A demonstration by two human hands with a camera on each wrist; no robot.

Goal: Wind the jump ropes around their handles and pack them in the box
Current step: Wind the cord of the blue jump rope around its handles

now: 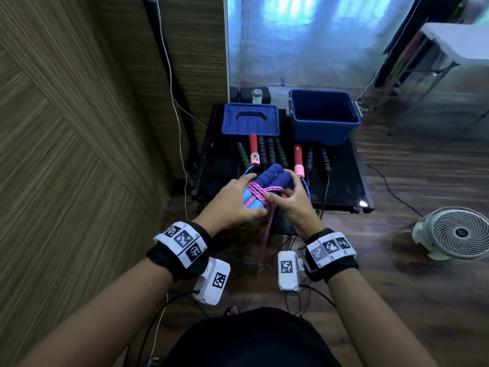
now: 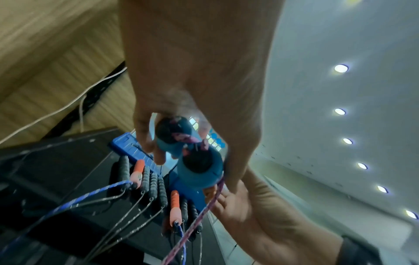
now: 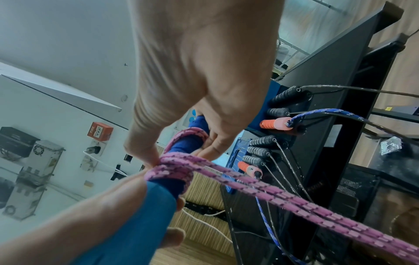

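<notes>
My left hand gripped the two blue foam handles side by side above the near edge of the black table, its fingers curled round their pale-blue ends. My right hand pinched the pink rope between thumb and fingertips where it crossed over the handles; the loose strands hung down between my wrists. Beyond, the open blue box stood at the far right of the table, its lid lying flat beside it on the left. In front of both lay a row of other jump ropes, black-handled and red-handled, still unwound.
</notes>
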